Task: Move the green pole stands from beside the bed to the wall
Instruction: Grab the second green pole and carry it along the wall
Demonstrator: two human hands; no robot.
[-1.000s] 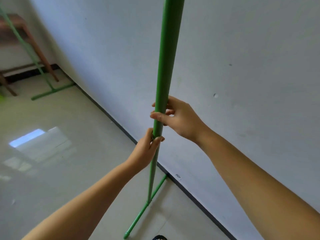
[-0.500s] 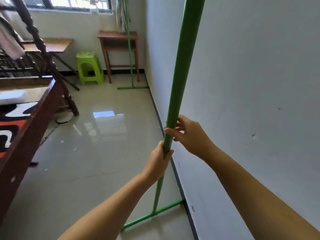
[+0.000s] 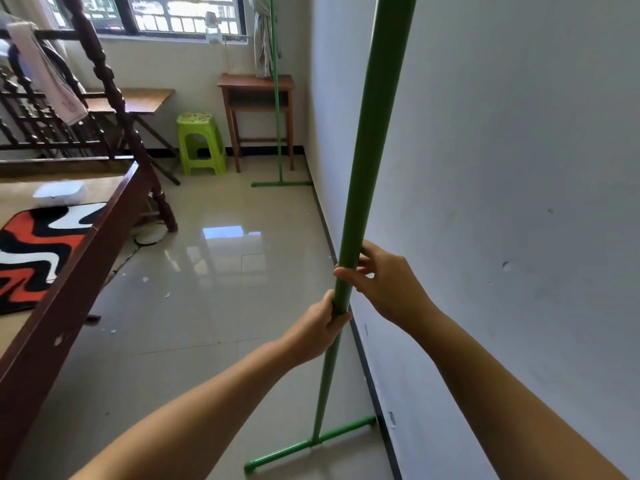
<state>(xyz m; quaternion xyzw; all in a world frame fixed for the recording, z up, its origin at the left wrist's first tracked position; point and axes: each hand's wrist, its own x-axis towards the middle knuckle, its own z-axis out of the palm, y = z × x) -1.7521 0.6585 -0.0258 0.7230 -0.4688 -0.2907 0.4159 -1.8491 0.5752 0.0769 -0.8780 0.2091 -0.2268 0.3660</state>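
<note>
A tall green pole stand (image 3: 367,161) stands upright right in front of me, close to the white wall (image 3: 502,168). Its T-shaped foot (image 3: 308,445) rests on the tiled floor, one end touching the dark skirting. My left hand (image 3: 320,329) is wrapped around the pole low down. Just above it, my right hand (image 3: 384,282) grips the pole from the wall side. A second green pole stand (image 3: 277,98) stands further back by the same wall, its foot (image 3: 281,183) flat on the floor.
A dark wooden bed frame (image 3: 86,258) with a red, black and white mat runs along the left. At the back stand a lime-green plastic stool (image 3: 200,143), a small wooden table (image 3: 258,109) and a folding table under the window. Glossy tiled floor lies between bed and wall.
My view has swung up and left, bringing the bed, window and far stand into sight. Both hands keep the same grip on the pole, which now stands more upright by the wall.
</note>
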